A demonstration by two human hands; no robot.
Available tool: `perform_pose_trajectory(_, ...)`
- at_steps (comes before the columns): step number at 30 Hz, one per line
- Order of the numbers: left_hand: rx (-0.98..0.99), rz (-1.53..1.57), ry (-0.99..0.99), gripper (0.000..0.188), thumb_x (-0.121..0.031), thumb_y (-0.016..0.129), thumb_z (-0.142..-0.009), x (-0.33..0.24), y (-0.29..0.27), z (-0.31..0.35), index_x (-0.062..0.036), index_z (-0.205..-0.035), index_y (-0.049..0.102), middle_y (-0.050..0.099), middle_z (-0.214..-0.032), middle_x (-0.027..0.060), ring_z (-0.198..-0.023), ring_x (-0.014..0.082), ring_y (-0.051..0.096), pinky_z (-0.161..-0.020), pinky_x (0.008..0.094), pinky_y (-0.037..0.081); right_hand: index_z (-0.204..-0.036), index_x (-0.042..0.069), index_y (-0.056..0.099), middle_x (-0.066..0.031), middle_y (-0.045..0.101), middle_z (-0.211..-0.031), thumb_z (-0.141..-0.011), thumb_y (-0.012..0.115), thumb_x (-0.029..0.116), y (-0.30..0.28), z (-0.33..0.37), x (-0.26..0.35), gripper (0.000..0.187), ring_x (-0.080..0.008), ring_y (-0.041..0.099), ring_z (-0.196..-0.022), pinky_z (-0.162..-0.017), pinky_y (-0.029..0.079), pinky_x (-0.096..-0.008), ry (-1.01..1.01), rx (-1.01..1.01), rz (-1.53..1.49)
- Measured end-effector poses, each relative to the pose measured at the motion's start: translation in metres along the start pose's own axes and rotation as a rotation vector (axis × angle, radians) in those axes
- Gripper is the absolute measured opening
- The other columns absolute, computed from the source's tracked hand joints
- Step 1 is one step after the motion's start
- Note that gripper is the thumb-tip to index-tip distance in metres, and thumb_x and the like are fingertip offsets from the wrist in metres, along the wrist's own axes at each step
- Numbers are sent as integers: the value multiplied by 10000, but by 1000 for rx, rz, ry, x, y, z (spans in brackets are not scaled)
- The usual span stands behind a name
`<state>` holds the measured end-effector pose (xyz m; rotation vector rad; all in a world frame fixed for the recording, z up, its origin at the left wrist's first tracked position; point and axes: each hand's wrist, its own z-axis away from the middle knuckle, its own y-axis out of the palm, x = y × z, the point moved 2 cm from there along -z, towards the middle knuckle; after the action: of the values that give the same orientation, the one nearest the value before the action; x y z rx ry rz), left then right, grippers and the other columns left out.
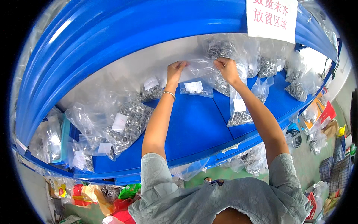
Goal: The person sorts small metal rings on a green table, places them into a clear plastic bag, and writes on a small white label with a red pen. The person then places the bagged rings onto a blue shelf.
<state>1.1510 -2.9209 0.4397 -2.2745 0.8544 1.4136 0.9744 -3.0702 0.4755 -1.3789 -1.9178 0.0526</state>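
Both my arms reach over a blue shelf [194, 123] toward its back. My left hand [176, 72] pinches one upper corner of a clear plastic bag [199, 68]. The opposite upper corner is pinched in my right hand [226, 70], so the film is stretched between the two. The bag's lower part rests on the shelf, with a white paper label [194, 87] and what look like a few small metal rings inside. Close beside my right hand stands a tall bag of metal rings [222, 48]. A smaller ring bag [151, 89] lies left of my left hand.
Large bags of rings [128, 123] crowd the shelf's left end, near a teal bin [65, 138]. More filled bags [267, 66] line the right back. A blue beam [149, 22] with a paper sign [272, 18] crosses overhead. Another ring bag [239, 112] lies near my right forearm.
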Motion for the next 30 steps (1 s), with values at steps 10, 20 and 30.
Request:
perform_pose_trajectory(10, -105, -526, 148, 1196, -274, 831, -582, 37, 85, 87, 75, -1373, 4, 113, -1397, 303, -1322, 407, 119, -1094, 445, 145, -888, -47, 635, -132, 639, -731, -837, 544, 74, 10, -6, -1, 160, -214, 624, -638, -557, 517, -311, 63, 141, -169)
perform_pose_trajectory(20, -202, -529, -98, 1011, -60, 660, -685, 39, 120, 75, 5, -1404, -48, -41, -1446, 288, -1337, 471, -23, -1031, 637, 85, -803, -12, 633, -177, 618, -731, -762, 548, 72, 19, -19, 13, 127, -326, 599, -654, -612, 478, -375, -43, 177, 106)
perform_pose_trajectory(30, -358, -815, -56, 990, 91, 634, -636, 51, 104, 69, 17, -1405, 13, -50, -1454, 270, -1330, 491, -9, -1027, 641, 108, -823, 6, 637, -218, 615, -801, -805, 509, 105, 23, -25, 8, 163, -398, 594, -732, -690, 482, -442, -153, 43, 235)
